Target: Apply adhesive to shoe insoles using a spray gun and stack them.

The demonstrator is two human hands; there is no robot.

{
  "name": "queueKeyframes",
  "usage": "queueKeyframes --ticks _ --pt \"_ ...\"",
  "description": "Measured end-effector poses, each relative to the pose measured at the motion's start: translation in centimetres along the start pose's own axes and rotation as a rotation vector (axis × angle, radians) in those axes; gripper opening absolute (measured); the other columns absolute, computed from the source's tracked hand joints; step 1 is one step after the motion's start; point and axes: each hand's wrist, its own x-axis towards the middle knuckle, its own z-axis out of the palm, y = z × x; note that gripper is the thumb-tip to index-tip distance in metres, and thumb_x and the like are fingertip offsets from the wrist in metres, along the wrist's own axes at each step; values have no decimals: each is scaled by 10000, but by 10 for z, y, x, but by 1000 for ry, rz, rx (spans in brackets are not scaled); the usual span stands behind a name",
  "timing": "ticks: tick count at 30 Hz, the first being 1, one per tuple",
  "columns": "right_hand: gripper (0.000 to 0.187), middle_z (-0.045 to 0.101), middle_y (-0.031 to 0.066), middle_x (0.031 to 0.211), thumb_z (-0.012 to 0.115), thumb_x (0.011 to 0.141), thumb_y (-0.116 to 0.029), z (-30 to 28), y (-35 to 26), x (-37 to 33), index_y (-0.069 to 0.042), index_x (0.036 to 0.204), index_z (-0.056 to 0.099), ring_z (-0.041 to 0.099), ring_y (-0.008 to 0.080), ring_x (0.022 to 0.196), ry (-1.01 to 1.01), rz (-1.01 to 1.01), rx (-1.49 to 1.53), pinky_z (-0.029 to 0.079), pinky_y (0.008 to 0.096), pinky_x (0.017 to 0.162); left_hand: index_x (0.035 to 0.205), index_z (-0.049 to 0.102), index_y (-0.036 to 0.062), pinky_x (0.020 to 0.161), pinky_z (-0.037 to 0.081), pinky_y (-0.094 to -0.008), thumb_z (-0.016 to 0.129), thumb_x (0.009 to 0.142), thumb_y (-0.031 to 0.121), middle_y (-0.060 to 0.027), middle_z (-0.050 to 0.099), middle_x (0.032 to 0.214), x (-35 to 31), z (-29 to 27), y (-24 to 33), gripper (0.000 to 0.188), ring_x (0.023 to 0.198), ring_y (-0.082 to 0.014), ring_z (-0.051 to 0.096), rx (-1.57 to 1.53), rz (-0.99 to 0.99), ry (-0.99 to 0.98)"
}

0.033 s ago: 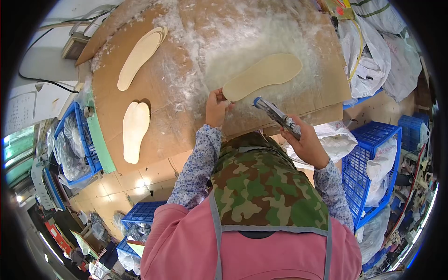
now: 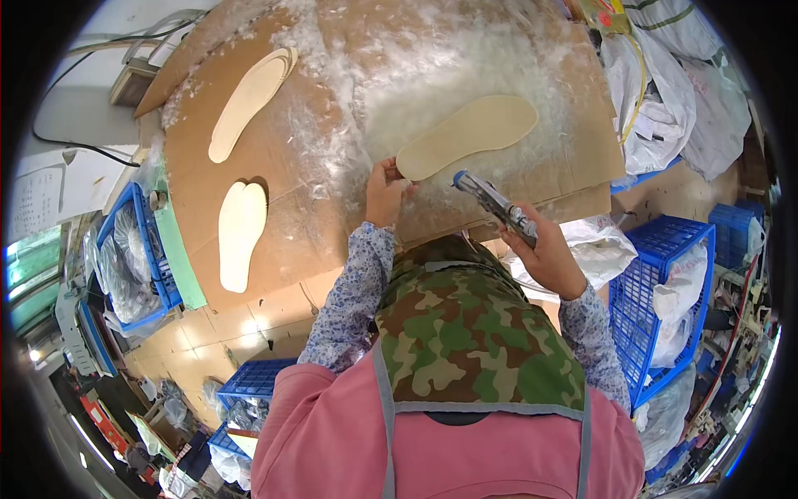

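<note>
A flat, beige, foot-shaped insole (image 2: 467, 135) lies on a broad brown cardboard sheet (image 2: 332, 241) dusted with white fluffy residue, near the sheet's right side. The left hand (image 2: 386, 193) pinches the insole's heel end between fingertips and thumb. Just right of that heel, the right hand (image 2: 544, 249) is clenched around a metal spray gun (image 2: 495, 205), its nozzle pointing at the insole and close to its lower edge. To the insole's far left on the same sheet lie a stack of pale insoles (image 2: 248, 101) and, below it, a pair of cream insoles side by side (image 2: 240, 234). Right of the insole, off the sheet, stands a blue plastic crate (image 2: 665, 308) holding white bags. Another blue crate (image 2: 133, 258) stands left of the sheet.
</note>
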Motion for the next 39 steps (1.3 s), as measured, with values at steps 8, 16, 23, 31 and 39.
queueKeyframes --ticks 8,16,23,31,39 --pt "245 606 169 817 578 847 -69 -7 5 2 -12 1072 501 592 328 752 80 10 -18 451 363 660 1151 431 -16 733 538 -290 498 804 -15 -114 527 1058 1 1 -1 354 931 -188 568 3 -1 19" --pt "258 607 164 829 583 844 -68 -13 13 2 -19 1083 501 585 310 743 140 28 -11 455 352 667 1151 414 -18 739 542 -296 492 822 -20 -127 523 1065 5 -1 -2 338 932 -201 574 9 9 -19" --pt "267 603 167 834 581 843 -62 -17 19 1 -27 1093 493 580 313 747 187 27 -7 452 357 660 1153 408 -15 740 540 -289 488 826 -24 -124 526 1065 1 3 4 337 904 -199 589 14 -27 12" --pt "244 597 176 825 573 847 -68 -16 9 -4 -32 1075 494 579 328 744 176 53 -18 446 366 650 1159 398 -15 725 548 -286 459 824 -43 -130 526 1062 3 3 0 342 894 -211 599 2 -9 -17" --pt "239 594 193 835 564 860 -88 -11 8 -2 -31 1083 499 572 346 759 109 19 -48 438 375 680 1193 359 -42 748 555 -305 440 810 -68 -145 505 1084 5 2 2 393 927 -253 607 46 -29 -23"
